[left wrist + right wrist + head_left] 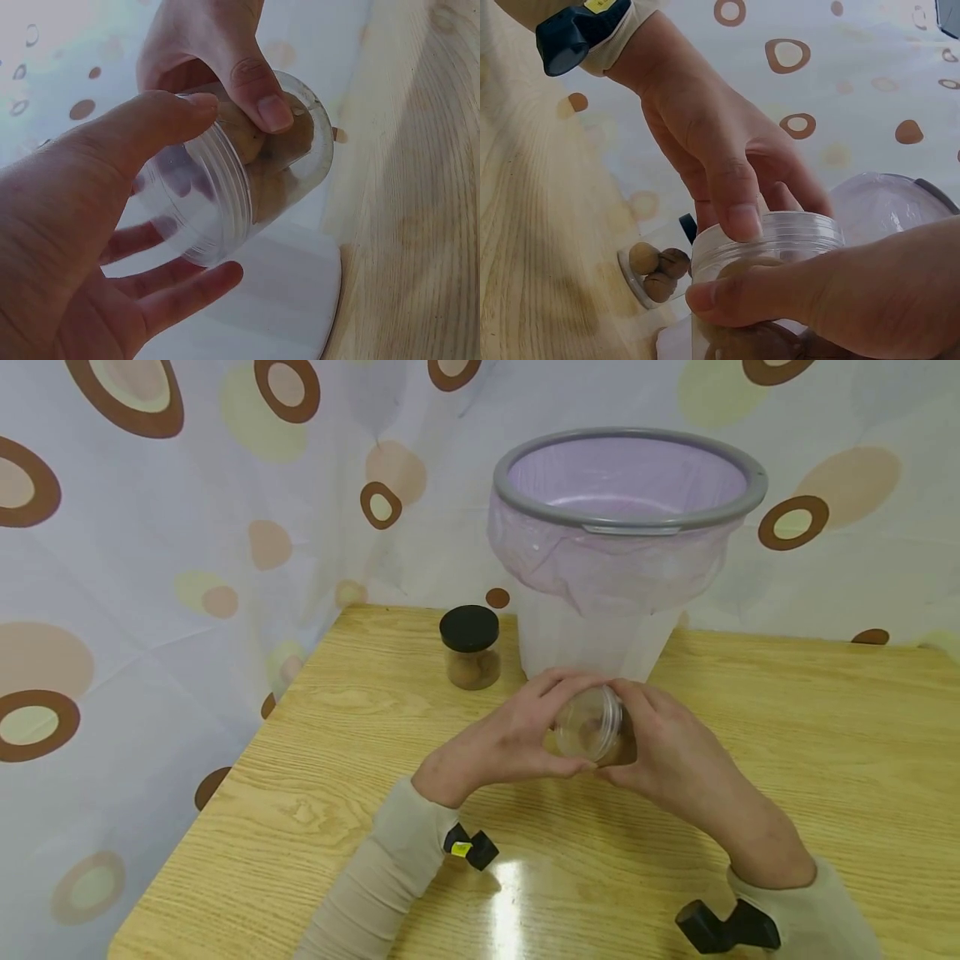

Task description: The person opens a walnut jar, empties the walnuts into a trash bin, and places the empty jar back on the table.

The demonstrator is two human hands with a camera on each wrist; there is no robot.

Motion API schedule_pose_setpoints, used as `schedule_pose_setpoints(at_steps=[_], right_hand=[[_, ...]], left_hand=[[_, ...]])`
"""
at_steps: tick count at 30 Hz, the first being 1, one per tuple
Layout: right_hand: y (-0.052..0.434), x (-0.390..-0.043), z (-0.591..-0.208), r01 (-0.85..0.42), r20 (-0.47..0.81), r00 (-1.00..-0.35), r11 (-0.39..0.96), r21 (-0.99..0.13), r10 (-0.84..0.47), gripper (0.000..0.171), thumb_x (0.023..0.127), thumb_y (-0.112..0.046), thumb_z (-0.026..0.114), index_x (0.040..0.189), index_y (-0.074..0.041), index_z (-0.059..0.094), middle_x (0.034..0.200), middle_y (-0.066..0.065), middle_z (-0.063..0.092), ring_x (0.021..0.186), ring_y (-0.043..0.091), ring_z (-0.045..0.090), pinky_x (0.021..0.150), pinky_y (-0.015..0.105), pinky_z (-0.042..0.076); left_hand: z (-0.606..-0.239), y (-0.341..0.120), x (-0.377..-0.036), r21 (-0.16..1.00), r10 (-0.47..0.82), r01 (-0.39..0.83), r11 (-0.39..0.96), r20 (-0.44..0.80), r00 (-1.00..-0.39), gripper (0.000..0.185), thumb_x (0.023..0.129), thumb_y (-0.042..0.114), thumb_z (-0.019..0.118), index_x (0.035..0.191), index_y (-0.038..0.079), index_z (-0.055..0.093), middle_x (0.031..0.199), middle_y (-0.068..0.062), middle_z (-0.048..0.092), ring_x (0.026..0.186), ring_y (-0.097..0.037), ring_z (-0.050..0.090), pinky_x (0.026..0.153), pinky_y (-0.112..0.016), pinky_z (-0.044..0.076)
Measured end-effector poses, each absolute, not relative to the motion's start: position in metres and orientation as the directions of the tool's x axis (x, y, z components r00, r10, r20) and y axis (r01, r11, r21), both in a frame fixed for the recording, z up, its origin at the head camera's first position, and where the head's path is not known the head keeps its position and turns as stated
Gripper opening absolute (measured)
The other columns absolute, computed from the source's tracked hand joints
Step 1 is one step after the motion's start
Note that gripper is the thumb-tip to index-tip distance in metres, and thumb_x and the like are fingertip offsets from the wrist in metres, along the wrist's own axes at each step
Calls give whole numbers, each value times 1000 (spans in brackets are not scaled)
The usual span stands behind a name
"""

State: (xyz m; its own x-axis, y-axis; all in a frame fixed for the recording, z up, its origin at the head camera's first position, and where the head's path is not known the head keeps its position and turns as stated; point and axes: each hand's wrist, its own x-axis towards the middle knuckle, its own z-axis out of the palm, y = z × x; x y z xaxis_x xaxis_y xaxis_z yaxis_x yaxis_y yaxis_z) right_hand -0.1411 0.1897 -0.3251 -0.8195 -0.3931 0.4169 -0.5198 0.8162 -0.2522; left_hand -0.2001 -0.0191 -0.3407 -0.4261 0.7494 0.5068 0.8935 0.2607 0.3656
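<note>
Seen from the head camera, a wooden desk [787,735] carries, from left to right, one closed jar with a black lid [469,646] and one lined bin [628,552], with a spotted curtain [150,568] behind. In front of the bin, just above the desk top, both hands meet on a second, clear jar [589,727] that has no lid on it. The left hand [501,742] curls its thumb and fingers round the jar's threaded mouth end; the left wrist view shows the thumb over the rim and the fingers beneath. The right hand [667,752] wraps the body and base end, its thumb [259,90] pressed on the wall, so each grip is closed round the jar and neither is spread. The jar lies tipped on its side, long axis running roughly left to right between the two grips, open mouth toward the left hand and the camera. Both hands are equally near, touching it; the bin stands directly behind. Count: two jars, one lid visible, one bin, two hands. Brown nuts [285,150] sit inside the held jar; their number cannot be told. The right wrist view shows three nuts [658,271] in the closed jar.
</note>
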Motion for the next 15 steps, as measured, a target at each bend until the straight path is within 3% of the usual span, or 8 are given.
schedule_pose_setpoints(at_steps=[4,9,12,15], right_hand=[[189,-141,-325,-509,403,-828,825,-245,-390,93,58,-21,96,132,6,48,122,28,61,107,44,62,84,57,53],[188,-141,-325,-497,359,-845,831,-251,-396,94,58,-19,96,134,6,47,122,27,61,107,43,62,86,57,53],[186,-140,-326,-493,332,-853,829,-264,-402,93,59,-19,95,134,6,46,125,27,60,109,43,62,90,56,52],[185,-140,-327,-495,315,-856,827,-268,-410,93,60,-19,95,135,7,47,127,27,59,111,43,61,92,56,51]], left_hand=[[-339,-20,-197,471,730,813,343,411,-546,82,82,37,81,148,11,40,141,-7,47,113,-16,53,84,-19,51],[-335,-20,-193,542,676,671,506,233,-699,79,86,54,71,146,14,41,129,-2,54,98,-10,57,83,-20,49],[-333,-20,-192,575,644,597,559,153,-750,72,87,60,66,138,12,47,117,1,57,98,-11,58,83,-24,50],[-332,-20,-192,592,624,550,589,100,-775,70,88,64,62,133,12,49,118,-1,58,106,-14,57,89,-28,51]])
